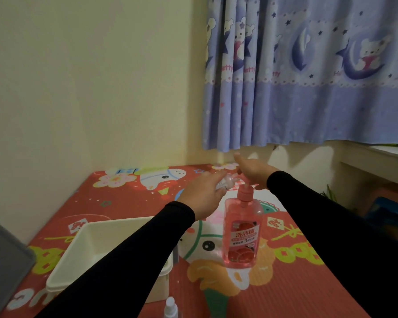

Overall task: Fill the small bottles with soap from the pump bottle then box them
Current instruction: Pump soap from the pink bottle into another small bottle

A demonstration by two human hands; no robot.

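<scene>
A pink pump bottle [241, 235] of soap stands upright on the red patterned mat. My right hand [253, 169] lies flat on top of its pump head, fingers stretched out. My left hand [205, 193] grips a small clear bottle [226, 182], tilted with its mouth near the pump's nozzle. A white box [83, 255] sits at the lower left, partly hidden by my left sleeve. Another small clear bottle with a white cap [171, 309] stands at the bottom edge.
The red cartoon mat [285, 283] covers the table, which meets a cream wall at the back and left. A blue curtain [308, 76] hangs at the back right. A grey object [2, 267] sits at the far left edge. A blue container [386, 214] stands beyond the right edge.
</scene>
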